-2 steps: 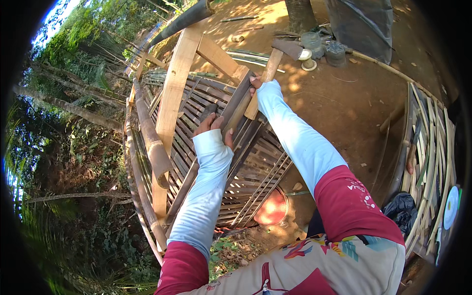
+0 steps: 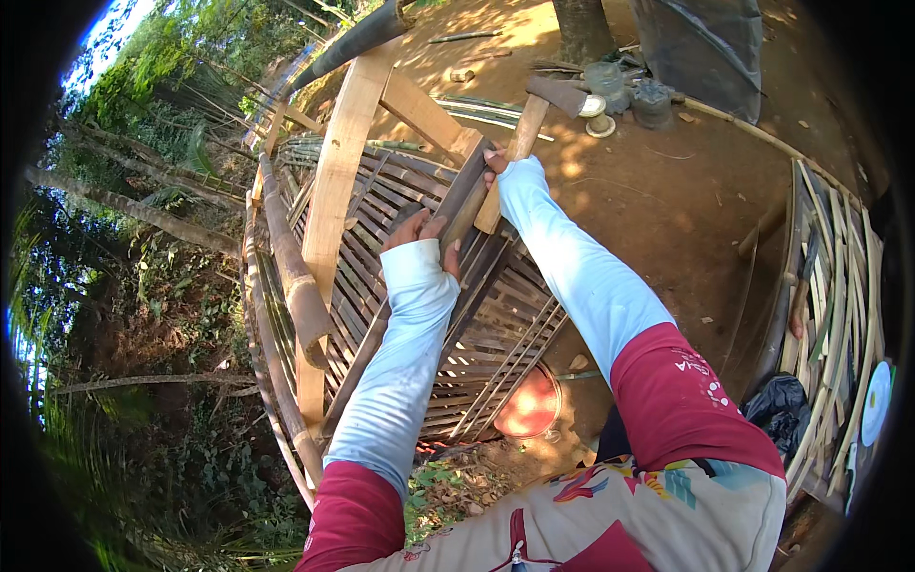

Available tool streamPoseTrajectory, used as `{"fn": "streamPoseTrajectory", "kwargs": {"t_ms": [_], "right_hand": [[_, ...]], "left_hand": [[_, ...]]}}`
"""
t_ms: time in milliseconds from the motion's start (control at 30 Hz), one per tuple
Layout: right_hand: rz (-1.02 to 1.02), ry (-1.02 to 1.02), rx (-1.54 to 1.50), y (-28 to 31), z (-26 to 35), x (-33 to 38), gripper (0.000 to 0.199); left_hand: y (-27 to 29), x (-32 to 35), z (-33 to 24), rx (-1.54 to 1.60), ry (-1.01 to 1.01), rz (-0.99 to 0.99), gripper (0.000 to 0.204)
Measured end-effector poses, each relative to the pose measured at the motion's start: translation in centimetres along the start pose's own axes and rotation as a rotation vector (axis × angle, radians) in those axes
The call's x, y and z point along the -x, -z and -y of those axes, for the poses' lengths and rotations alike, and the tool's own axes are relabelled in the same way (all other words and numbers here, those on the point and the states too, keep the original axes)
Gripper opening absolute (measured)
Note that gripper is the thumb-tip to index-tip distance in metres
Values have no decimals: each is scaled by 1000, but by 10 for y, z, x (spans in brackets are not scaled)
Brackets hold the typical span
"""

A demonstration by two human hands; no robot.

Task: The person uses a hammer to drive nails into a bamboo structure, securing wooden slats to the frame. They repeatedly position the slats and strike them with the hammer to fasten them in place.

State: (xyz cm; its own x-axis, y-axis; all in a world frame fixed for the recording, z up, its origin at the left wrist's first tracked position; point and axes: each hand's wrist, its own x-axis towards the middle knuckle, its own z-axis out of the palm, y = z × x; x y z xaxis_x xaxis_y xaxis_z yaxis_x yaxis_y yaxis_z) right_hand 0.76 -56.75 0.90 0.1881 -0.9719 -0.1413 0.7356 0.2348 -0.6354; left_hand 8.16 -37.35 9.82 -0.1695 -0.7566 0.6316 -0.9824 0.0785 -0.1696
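Observation:
My right hand (image 2: 498, 164) is closed round the wooden handle of a hatchet (image 2: 527, 126), whose dark blade points away to the right. Its fingertips touch the upper end of a dark wooden beam (image 2: 465, 183) on a slatted bamboo frame (image 2: 381, 195). Lower along that beam, my left hand (image 2: 417, 234) straddles the wood, fingers bent on the far-left side and thumb on the right. Just past those fingers shows a dark rounded piece (image 2: 404, 215), mostly hidden, of a kind I cannot make out. The palm of my left hand is out of sight.
A pale upright timber (image 2: 341, 157) and thick bamboo poles (image 2: 291, 257) stand left of the frame. A round red lid or basin (image 2: 529, 400) lies below it. Split bamboo strips (image 2: 831, 286) are stacked at right, near a black plastic bag (image 2: 779, 410). Jars (image 2: 653, 103) stand by a tree trunk (image 2: 583, 29).
My left hand has shifted slightly up and to the right along the beam, its fingers bending more. My right hand and the hatchet have stayed nearly still.

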Motion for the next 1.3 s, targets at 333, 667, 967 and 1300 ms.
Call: {"fn": "streamPoseTrajectory", "kwargs": {"t_ms": [333, 667, 967, 1300], "right_hand": [[80, -22, -178, 0, -17, -11, 22], [53, -168, -440, 18, -19, 10, 28], [-12, -177, -523, 37, -14, 14, 33], [138, -6, -301, 17, -5, 14, 22]], "left_hand": [[-102, -90, -11, 685, 227, 141, 21], [-102, -83, 7, 204, 158, 205, 29], [-87, -107, -7, 61, -4, 321, 36], [-89, -104, -1, 66, -25, 313, 29]]}}
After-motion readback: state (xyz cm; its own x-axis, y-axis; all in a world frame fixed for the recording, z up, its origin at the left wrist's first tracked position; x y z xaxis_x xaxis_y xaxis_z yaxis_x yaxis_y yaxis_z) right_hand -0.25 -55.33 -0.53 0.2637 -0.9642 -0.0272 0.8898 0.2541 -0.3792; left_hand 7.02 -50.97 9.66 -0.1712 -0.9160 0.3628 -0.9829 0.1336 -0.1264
